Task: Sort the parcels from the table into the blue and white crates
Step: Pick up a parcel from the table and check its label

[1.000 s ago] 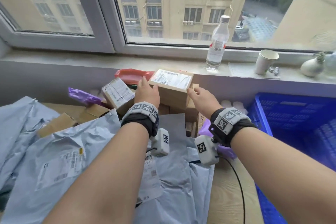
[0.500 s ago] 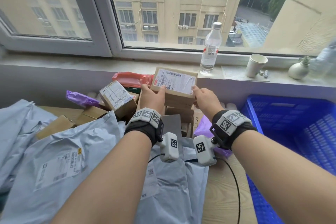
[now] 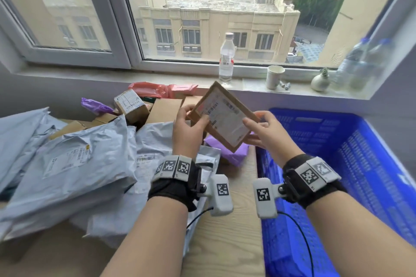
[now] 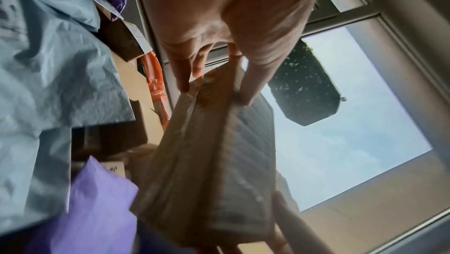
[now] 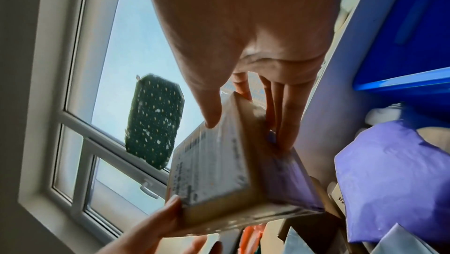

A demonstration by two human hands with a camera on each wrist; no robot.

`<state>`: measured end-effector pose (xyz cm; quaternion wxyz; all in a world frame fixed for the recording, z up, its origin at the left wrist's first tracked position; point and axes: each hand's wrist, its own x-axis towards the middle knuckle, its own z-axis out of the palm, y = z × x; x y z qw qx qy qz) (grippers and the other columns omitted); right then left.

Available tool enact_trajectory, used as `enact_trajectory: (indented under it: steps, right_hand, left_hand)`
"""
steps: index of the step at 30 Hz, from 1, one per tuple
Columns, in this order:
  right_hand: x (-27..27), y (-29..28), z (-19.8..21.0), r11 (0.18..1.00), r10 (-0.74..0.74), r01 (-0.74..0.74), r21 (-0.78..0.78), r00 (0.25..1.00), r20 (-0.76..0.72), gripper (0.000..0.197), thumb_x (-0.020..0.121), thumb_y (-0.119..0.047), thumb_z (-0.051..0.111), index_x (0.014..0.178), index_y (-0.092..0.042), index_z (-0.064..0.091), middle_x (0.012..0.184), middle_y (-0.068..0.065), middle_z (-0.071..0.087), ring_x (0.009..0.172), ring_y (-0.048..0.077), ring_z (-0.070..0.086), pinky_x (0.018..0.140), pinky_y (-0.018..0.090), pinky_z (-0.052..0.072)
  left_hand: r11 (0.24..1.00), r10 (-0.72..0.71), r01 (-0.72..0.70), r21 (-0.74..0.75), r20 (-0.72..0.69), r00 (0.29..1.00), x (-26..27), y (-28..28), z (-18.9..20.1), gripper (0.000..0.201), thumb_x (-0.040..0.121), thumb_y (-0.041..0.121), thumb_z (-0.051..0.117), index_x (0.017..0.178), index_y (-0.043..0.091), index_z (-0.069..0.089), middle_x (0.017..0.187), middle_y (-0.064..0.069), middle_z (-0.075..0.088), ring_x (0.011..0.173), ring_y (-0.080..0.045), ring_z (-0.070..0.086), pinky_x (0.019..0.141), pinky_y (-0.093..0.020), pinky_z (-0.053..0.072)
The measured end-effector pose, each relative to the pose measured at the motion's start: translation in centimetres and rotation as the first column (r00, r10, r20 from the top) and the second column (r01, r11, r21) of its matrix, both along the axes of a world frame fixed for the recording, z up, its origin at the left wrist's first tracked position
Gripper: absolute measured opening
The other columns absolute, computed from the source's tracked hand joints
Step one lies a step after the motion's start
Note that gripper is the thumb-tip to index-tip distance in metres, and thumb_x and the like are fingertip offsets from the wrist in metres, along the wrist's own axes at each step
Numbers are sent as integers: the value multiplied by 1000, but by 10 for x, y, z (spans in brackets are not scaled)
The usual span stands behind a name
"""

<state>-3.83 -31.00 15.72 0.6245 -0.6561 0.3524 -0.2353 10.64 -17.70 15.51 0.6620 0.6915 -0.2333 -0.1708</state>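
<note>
Both my hands, left hand [image 3: 188,128] and right hand [image 3: 262,132], pinch the cardboard parcel [image 3: 222,117], fingers clamped on opposite edges. Tilted label-up, probably to read it. Blue crate [image 3: 351,153] just beside.

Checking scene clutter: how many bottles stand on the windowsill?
3: one clear bottle mid-sill beside the paper cup, and two blurred bottles at the far right. None seem hidden.

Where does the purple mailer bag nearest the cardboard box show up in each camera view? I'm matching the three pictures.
Head: purple mailer bag lies centre, just below the held cardboard box.
Left wrist: bottom left, left of the box.
Right wrist: right side, right of the box.
Shared landmark: the box itself, held by both hands.
</note>
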Motion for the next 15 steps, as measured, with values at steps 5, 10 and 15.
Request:
enact_trajectory:
  steps: [5, 10, 15]
  right_hand:
    - [-58, 32, 9, 997, -14, 11, 74, 999, 41, 44, 89, -26, 71, 119, -5, 46, 102, 13, 73, 90, 23, 74, 81, 40, 61]
    - [-93, 56, 18, 1000, -12, 11, 29, 998, 57, 70, 84, -41, 71, 142, -21, 38, 110, 10, 72, 92, 16, 73, 76, 28, 61]
    - [-95, 75, 32, 992, 27, -22, -122, 999, 45, 81, 70, -59, 75, 143, -47, 40, 117, 4, 68, 102, 12, 70, 89, 30, 55]
  left_hand:
    - [988, -115, 115, -100, 1, 993, -58, 18, 13, 36, 92, 8, 64, 109, 37, 53, 105, 11, 66, 100, 0, 64, 94, -36, 56]
    - [976, -181, 181, -119, 8, 983, -75, 40, 31, 54, 90, 15, 69, 133, 30, 41, 120, 7, 61, 114, -11, 60, 94, -37, 55]
    - [930, -323, 328, -167, 57, 945, -68, 61, 54, 70, 85, 10, 75, 145, 25, 42, 126, 0, 63, 111, -13, 64, 86, -37, 58]
